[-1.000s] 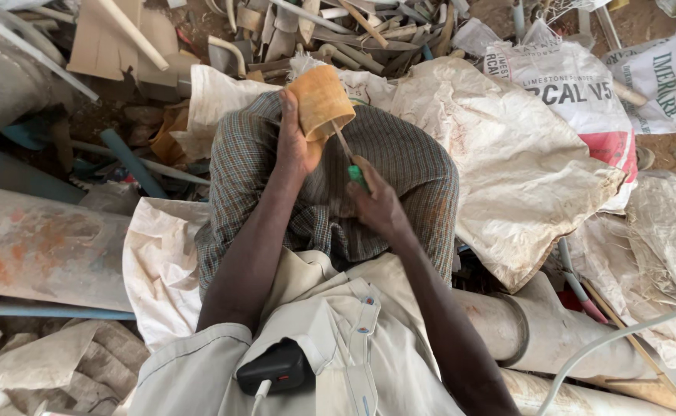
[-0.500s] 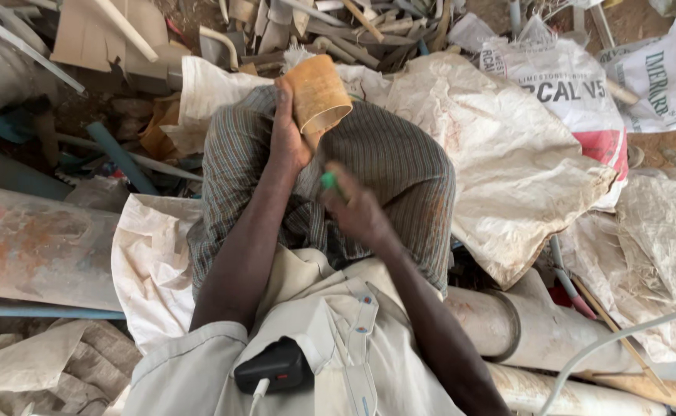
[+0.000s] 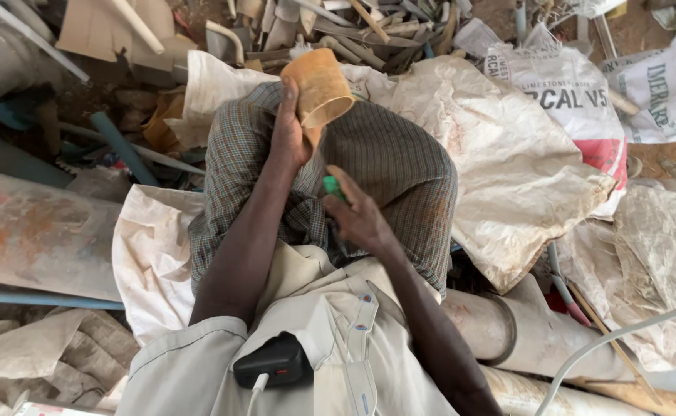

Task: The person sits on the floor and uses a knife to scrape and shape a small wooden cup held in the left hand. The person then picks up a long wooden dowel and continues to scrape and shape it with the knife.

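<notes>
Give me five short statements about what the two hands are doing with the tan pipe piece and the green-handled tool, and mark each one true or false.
1. The left hand holds a short tan pipe piece. True.
2. The right hand grips a red-handled tool. False: the bit of handle showing at the green-handled tool is green.
3. The pipe piece lies flat on the ground. False: it is held up above the checked cloth over the knees.
4. White woven sacks lie around the person. True.
5. The right hand touches the pipe piece. False: it is apart from it, lower and nearer the body.
</notes>
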